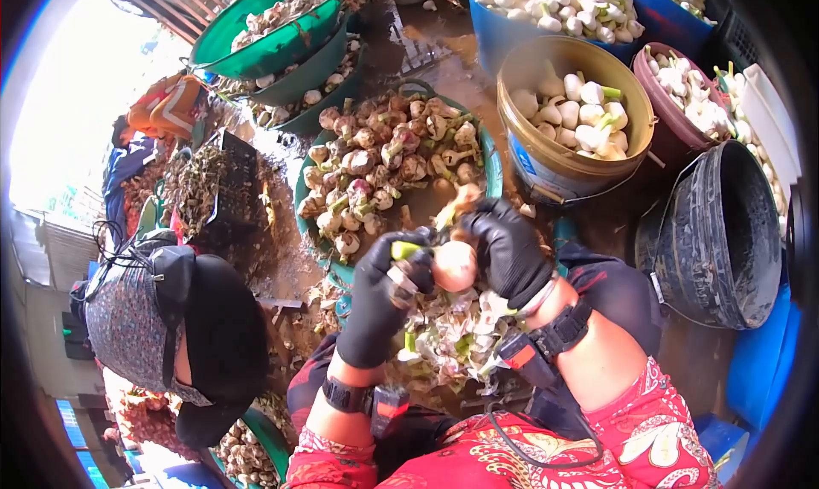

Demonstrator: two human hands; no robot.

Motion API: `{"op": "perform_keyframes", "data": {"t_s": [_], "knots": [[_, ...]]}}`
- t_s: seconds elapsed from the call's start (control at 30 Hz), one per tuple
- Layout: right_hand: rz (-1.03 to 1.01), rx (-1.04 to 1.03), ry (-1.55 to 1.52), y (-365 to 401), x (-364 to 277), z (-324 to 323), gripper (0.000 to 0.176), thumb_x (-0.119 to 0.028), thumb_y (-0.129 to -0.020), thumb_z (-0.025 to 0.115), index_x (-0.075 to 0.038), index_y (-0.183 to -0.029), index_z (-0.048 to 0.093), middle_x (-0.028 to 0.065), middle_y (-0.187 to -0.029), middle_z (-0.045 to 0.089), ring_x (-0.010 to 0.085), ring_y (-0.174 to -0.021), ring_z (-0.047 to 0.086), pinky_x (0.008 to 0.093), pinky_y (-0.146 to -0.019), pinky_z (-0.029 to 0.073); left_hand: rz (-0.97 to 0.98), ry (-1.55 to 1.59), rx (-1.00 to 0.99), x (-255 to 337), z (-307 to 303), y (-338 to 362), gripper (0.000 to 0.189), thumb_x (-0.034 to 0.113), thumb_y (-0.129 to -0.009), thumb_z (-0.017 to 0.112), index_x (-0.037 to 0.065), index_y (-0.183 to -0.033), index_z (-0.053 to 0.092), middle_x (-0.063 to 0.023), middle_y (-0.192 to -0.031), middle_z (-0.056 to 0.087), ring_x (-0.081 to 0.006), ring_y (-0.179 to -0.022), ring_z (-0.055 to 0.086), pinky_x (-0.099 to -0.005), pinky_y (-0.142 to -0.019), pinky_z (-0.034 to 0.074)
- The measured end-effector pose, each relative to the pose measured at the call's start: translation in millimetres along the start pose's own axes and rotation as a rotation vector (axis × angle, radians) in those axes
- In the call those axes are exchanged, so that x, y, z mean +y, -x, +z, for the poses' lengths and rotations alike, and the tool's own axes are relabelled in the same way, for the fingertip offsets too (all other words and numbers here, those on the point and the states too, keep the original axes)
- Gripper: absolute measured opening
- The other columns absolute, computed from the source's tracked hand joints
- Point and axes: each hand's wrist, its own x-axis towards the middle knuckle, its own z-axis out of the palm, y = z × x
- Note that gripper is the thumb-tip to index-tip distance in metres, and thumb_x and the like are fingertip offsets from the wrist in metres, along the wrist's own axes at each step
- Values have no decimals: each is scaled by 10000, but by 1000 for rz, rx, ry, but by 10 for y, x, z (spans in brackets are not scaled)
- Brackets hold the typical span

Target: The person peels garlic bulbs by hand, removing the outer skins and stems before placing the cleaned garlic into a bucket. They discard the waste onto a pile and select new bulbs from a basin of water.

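Narrow floor point(465, 75) borders the basin rim point(495, 169), garlic point(455, 267) between hands point(380, 297) point(514, 254) nearby.

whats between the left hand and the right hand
In the head view, a pale garlic bulb is between the left hand and right hand, its green stem toward the left.

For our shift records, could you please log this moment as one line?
left hand: holds garlic bulb near green stem | right hand: at bulb's side | ahead: green basin, unpeeled garlic | below: loose skins
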Motion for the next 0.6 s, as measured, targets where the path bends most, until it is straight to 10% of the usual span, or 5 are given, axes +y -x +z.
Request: {"op": "perform_keyframes", "data": {"t_s": [0.1,0.3,0.47,0.53,0.6], "knots": [[-73,-43,-313,21,-289,163,120,-23,-869,521,-3,-964,591,71,-870,610,165,-720,622,285,-672,533,-118,284,191,-80,-199,-63,333,251,-910,594,-21,-1100,573,-62,-842,609,-134,-653,591,-260,-591,489],[457,-732,1140,220,-178,-100,232,-234,-764,649,-28,-865,684,136,-809,684,223,-797,652,375,-731,502,-176,597,235,-201,-316,-108,404,290,-923,556,-39,-1157,536,-132,-996,630,-231,-834,645,-335,-684,541],[304,-448,1348,138,-192,-125,346,-331,-754,654,-24,-912,674,192,-838,664,308,-770,644,383,-718,495,73,-234,71,-238,-273,-343,250,250,-926,556,58,-1084,571,-108,-1026,633,-222,-870,632,-358,-777,534],[198,-422,1331,132,-140,-114,363,-296,-758,685,-7,-973,640,172,-841,665,272,-745,642,368,-699,488,-52,814,-117,277,-28,-597,202,176,-935,518,25,-1061,563,-105,-1035,620,-219,-898,617,-353,-809,520],[157,-405,1301,127,-187,-149,359,-290,-777,680,10,-969,636,157,-825,668,236,-718,640,355,-678,489,74,624,-71,755,244,-770,238,132,-933,509,6,-1127,560,-114,-993,634,-216,-839,630,-327,-775,515]]}}
